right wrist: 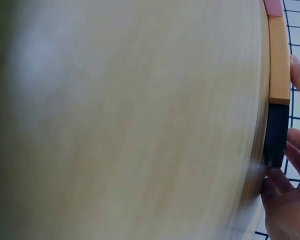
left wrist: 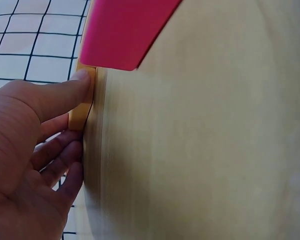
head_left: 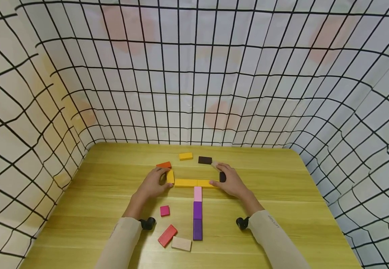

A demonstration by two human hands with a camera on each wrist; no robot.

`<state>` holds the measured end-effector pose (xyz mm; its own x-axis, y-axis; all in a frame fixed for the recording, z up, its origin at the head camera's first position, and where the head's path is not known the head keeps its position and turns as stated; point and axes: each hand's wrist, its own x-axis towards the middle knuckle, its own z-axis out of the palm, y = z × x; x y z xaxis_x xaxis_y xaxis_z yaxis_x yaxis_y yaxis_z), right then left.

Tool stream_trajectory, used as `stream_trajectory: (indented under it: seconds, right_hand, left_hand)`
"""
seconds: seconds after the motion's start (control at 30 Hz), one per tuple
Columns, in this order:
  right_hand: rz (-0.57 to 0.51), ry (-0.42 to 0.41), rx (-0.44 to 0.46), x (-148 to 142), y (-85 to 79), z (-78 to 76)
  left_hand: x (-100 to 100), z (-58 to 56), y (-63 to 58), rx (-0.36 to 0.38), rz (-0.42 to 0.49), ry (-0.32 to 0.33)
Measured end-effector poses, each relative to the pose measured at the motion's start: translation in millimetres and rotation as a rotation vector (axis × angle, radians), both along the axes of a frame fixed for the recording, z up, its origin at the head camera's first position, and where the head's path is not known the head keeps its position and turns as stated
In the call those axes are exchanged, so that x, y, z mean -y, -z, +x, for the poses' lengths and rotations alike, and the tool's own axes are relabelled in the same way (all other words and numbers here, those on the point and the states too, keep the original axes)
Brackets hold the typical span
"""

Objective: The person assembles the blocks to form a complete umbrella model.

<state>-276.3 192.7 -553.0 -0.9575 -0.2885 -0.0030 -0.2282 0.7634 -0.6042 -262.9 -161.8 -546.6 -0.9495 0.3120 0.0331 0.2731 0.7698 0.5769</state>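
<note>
In the head view my left hand [head_left: 152, 183] pinches a yellow block [head_left: 170, 176] between thumb and index finger, at the left end of a row of yellow blocks [head_left: 185, 183]. The left wrist view shows the thumb on that block. My right hand [head_left: 233, 182] curls round a black block [head_left: 222, 177] at the row's right end, its thumb touching a yellow block [right wrist: 279, 60]. From the row, a pink block [head_left: 198, 194] and two purple blocks [head_left: 198, 220] run toward me in a line.
An orange block [head_left: 164, 164] lies beside the left fingers. Farther back are a yellow block [head_left: 186, 156] and a black block [head_left: 205, 160]. Nearer lie a small magenta block [head_left: 165, 210], a red block [head_left: 167, 235] and a beige block [head_left: 181, 243]. Black wire mesh [head_left: 194, 93] encloses the table.
</note>
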Motion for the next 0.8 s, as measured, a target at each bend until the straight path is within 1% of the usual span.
stream_trajectory:
  seconds: [0.07, 0.23, 0.43, 0.8]
  right_hand:
    - [-0.002, 0.002, -0.003, -0.1, -0.6, 0.5]
    - [0.000, 0.001, -0.007, 0.0, -1.1, 1.0]
    - [-0.012, 0.003, -0.006, 0.3, -0.4, 0.0]
    - [-0.010, 0.009, -0.003, -0.2, 2.8, 0.0]
  left_hand:
    - [0.4, 0.2, 0.0, -0.008, 0.001, 0.010]
    - [0.9, 0.8, -0.6, 0.000, 0.000, 0.018]
    - [1.4, 1.1, -0.3, 0.005, -0.003, 0.023]
    - [0.9, 3.7, -0.9, 0.013, 0.020, 0.022]
